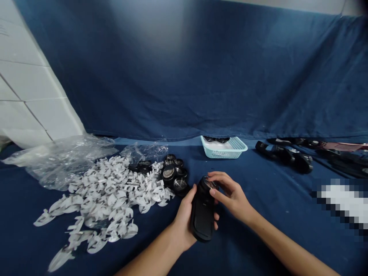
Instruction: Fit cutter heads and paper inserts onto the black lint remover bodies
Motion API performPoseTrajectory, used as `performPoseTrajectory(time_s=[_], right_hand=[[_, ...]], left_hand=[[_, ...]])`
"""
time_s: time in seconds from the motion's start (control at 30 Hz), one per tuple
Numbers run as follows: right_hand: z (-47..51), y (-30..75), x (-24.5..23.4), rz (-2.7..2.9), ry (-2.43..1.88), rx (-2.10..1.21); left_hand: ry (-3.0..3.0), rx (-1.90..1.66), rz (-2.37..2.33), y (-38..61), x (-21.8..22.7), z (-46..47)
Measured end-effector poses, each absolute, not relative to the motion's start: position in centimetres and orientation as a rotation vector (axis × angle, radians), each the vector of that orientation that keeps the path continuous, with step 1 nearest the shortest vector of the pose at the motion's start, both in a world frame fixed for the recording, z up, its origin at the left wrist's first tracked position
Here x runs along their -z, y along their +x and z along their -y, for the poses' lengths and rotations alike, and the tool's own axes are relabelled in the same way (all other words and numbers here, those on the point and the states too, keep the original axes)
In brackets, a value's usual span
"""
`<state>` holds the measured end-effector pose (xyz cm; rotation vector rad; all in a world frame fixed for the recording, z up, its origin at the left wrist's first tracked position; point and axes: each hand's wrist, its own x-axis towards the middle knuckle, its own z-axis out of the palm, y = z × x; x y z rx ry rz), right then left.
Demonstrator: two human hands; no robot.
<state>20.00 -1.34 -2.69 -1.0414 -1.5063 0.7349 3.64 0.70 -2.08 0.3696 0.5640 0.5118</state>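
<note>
My left hand (185,220) is wrapped round the body of a black fabric shaver (202,218), its head pointing away from me. Over the head, the fingers of my right hand (230,193) are closed on the rim of the round mesh cap (208,183). Whether the cap is fully seated cannot be seen under the fingers. Just left of the shaver lies a cluster of loose black mesh caps (180,184). Beside them spreads a big heap of small white pieces with metal edges (112,195), apparently blades.
Crumpled clear plastic bags (66,157) lie behind the heap. A light blue basket (222,154) with black parts stands at the back, against a hanging blue cloth (184,76). More black devices (284,157) lie at right, near a blurred-out white-and-dark object (345,201).
</note>
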Motion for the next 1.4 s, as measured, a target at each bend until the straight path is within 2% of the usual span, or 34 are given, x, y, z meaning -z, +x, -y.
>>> performPoseTrajectory(time_s=[0.27, 0.53, 0.7, 0.93, 1.13, 1.4], right_hand=[[1.8, 20.7, 1.7, 1.619, -1.099, -0.586], [2.2, 20.7, 1.4, 1.665, -1.098, -0.661], [2.1, 20.5, 1.7, 1.497, -1.068, -0.703], [1.8, 19.5, 2.1, 1.431, -1.156, -0.407], [2.3, 19.1, 1.7, 1.486, -1.147, -0.339], [2.6, 19.1, 1.5, 1.466, -1.011, -0.589]], left_hand=[[0.453, -0.416, -0.529, 3.3, 2.2, -0.7], [0.497, -0.390, -0.525, 3.2, 2.7, -1.0], [0.482, -0.405, -0.530, 3.3, 2.6, -1.1], [0.488, -0.394, -0.531, 3.3, 2.5, -1.1], [0.465, -0.437, -0.514, 3.3, 2.3, -1.1], [0.469, -0.447, -0.514, 3.2, 2.4, -1.9]])
